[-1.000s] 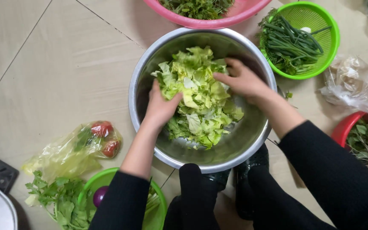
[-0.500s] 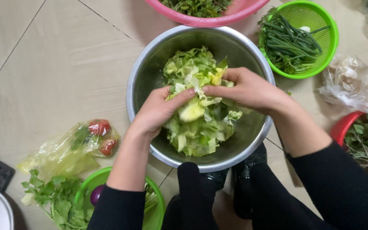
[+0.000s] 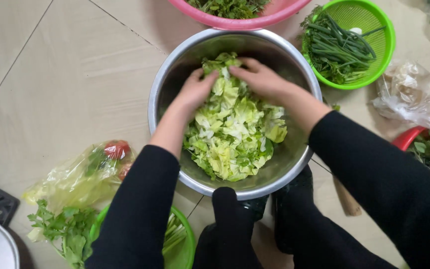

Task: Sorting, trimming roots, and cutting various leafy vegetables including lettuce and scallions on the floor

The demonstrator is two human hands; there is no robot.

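- chopped cabbage (image 3: 235, 134) sits in a heap inside the steel bowl (image 3: 175, 65), piled on the near and middle part of the bowl; far wall of the bowl is bare metal.
- heap's long axis runs roughly far-to-near in the head view, from the top end under the fingers down to the bowl's near rim; no single pointing direction, it's loose shreds.
- look: pale green to yellow-white leaf pieces, crinkled, some darker green bits at the near edge, wet-looking sheen hard to confirm.
- left hand (image 3: 195, 92) is on the far-left part of the heap, fingers curled down into the leaves, partly closed; looks to be pressing or gathering leaves, a firm grasp can't be told.
- right hand (image 3: 260, 79) is on the far-right part, palm down, fingers bent over the top of the heap, touching the leaves; tips of both hands are near each other.
- both arms in black sleeves.
- around the bowl: pink basin (image 3: 255, 20) with greens at the far side, green colander (image 3: 379, 30) with long green stalks to the right, clear bag with tomatoes (image 3: 90, 169) on the left floor, leafy herbs (image 3: 60, 229) near it.
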